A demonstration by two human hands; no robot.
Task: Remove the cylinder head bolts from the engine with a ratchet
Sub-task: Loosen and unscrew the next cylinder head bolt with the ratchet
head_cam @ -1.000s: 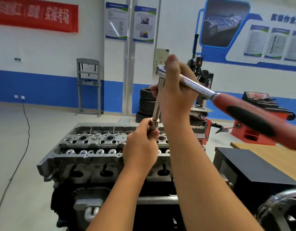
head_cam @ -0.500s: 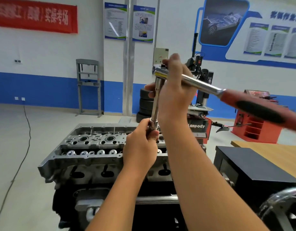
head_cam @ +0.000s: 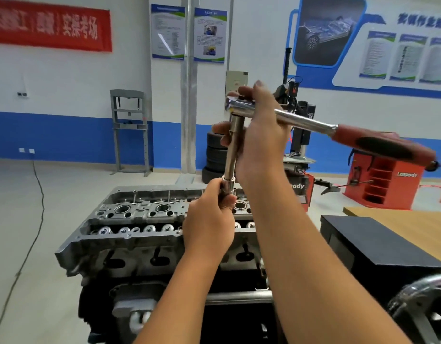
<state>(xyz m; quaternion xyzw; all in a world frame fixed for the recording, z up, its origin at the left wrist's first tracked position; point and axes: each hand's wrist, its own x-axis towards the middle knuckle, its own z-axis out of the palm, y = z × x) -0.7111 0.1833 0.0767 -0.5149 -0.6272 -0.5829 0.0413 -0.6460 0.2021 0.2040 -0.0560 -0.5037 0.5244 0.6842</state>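
Note:
A chrome ratchet [head_cam: 303, 121] with a red and black handle [head_cam: 383, 145] is held up in the air above the grey cylinder head [head_cam: 140, 219] of the engine. A long chrome extension bar [head_cam: 233, 150] hangs straight down from the ratchet's head. My right hand [head_cam: 261, 135] is closed around the ratchet head and the top of the bar. My left hand [head_cam: 209, 224] grips the socket [head_cam: 228, 186] at the bar's lower end, just above the head's far right part. Whatever is below the socket is hidden by my left hand.
A black box [head_cam: 378, 242] stands to the right of the engine on a wooden table [head_cam: 418, 224]. A chrome part [head_cam: 423, 296] juts in at the lower right. Stacked tyres [head_cam: 215, 155], a tyre machine [head_cam: 298, 135] and a red cabinet [head_cam: 383, 182] stand behind. A cable [head_cam: 38, 194] runs along the floor at left.
The ratchet handle has swung a little, its red grip rising at the right. Both hands keep their hold on the tool, with the socket at about the same height.

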